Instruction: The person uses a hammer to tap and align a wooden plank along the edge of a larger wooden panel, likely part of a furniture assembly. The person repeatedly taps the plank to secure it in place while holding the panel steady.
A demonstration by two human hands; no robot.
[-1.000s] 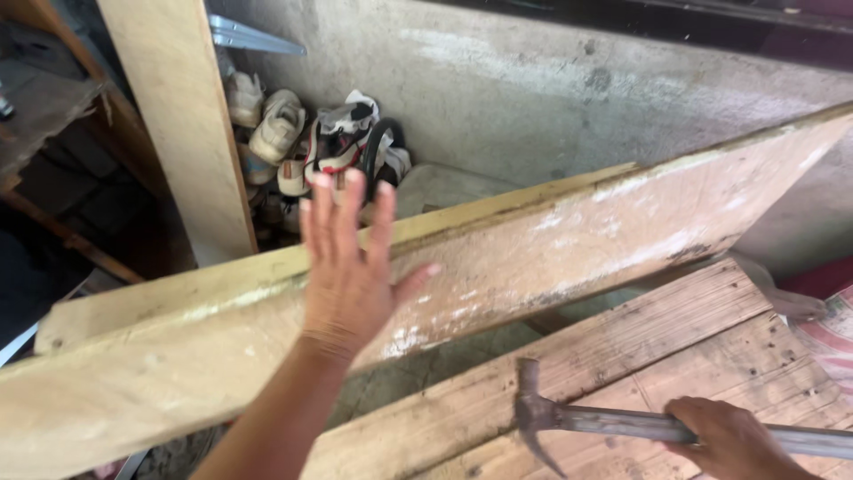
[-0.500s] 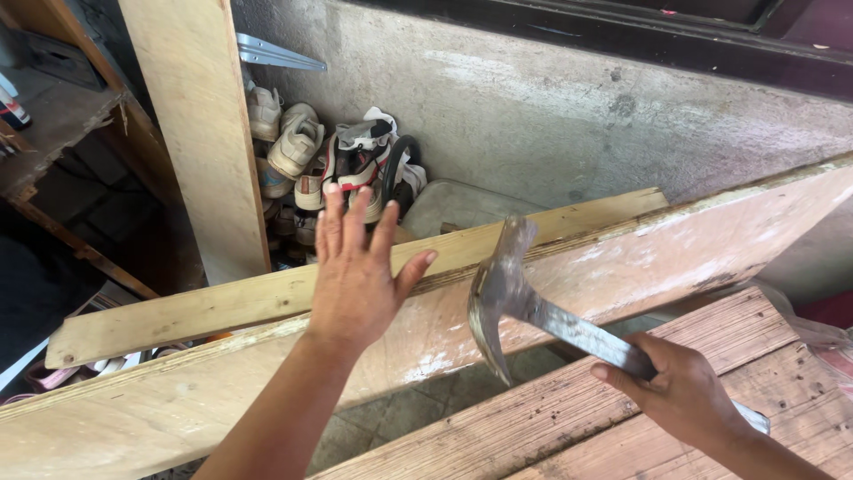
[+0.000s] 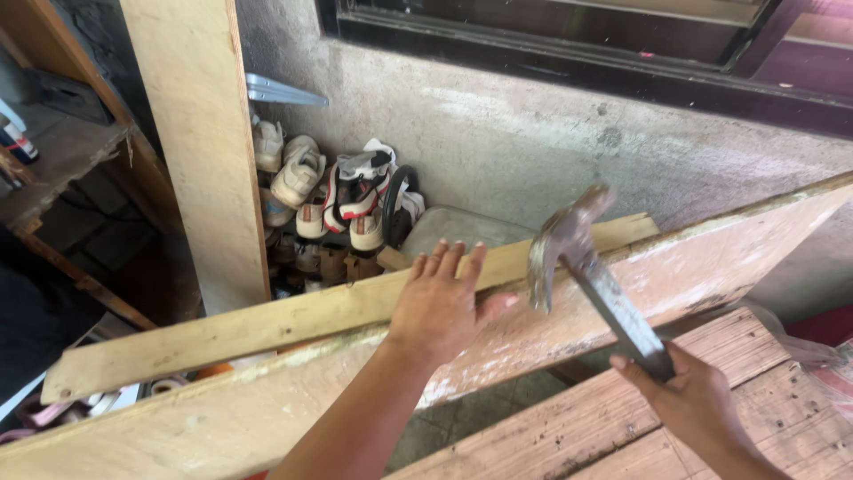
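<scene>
two hands work: left hand (image 3: pixel 437 307) spread flat on long pale wooden plank (image 3: pixel 267 324); right hand (image 3: pixel 689 400) at four o'clock grips raised steel claw hammer (image 3: pixel 582 258), mid-swing; aim matters.

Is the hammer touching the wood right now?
No, the hammer is raised in the right hand, its head clear of the plank.

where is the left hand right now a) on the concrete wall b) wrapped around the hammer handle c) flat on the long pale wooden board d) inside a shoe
c: the left hand lies with fingers spread on the long pale wooden board, while the right hand holds the metal claw hammer raised beside it.
</scene>
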